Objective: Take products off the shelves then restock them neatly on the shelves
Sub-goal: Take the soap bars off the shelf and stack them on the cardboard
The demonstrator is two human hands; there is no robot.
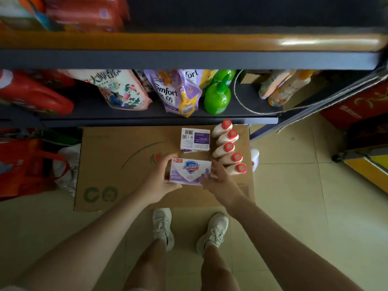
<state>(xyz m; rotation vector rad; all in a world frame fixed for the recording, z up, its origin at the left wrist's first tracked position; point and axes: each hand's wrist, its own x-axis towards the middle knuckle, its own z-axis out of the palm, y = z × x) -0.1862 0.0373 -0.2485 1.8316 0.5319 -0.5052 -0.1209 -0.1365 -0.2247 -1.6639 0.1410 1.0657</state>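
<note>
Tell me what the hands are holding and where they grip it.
Both hold the soap box above the carton: the left hand grips its left end, the right hand its right end.

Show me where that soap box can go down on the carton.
Bare cardboard carton lies left of the Safeguard soap box, which the left hand and right hand hold. The far right is crowded: a soap box stack beside a row of red-capped bottles.
</note>
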